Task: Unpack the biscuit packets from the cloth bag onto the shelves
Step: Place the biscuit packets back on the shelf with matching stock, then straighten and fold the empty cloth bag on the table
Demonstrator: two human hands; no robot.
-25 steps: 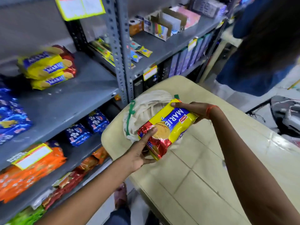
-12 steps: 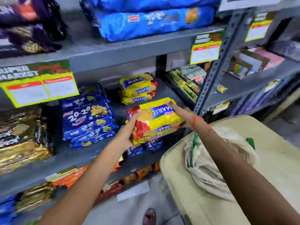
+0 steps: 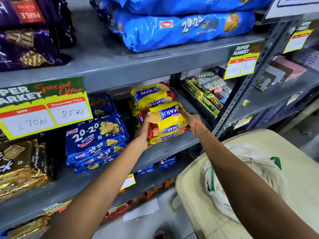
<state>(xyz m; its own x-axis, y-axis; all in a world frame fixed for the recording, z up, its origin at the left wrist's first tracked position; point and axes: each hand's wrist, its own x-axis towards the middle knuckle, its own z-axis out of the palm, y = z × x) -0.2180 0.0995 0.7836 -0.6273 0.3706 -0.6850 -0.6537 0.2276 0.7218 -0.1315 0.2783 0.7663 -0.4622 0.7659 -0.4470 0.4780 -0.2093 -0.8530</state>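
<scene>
A yellow and red Marie biscuit packet (image 3: 165,118) is held at the middle shelf (image 3: 172,147), its label upside down to the camera. It sits on top of more Marie packets (image 3: 165,135) lying at the front of the shelf; how many lie under it is hard to count, since the hands cover both ends. The left hand (image 3: 144,130) clasps the red left end, thumb on top, the other fingers hidden beneath. The right hand (image 3: 187,117) grips the right end, fingers laid over the top edge, with an orange thread round the wrist. Just behind stands another stack of Marie packets (image 3: 151,95), partly blocked by the held one.

To the left lie dark blue 20-20 butter cookie packets (image 3: 96,142), and beyond them gold and black packets (image 3: 20,163) cut off by the frame edge. A green and yellow price tag (image 3: 43,106) hangs from the upper shelf, which carries large blue 20-20 Gold bags (image 3: 181,30).

At lower right, the cloth bag (image 3: 255,171) rests on a cream surface (image 3: 195,204), half hidden by the right forearm; its contents cannot be seen.
</scene>
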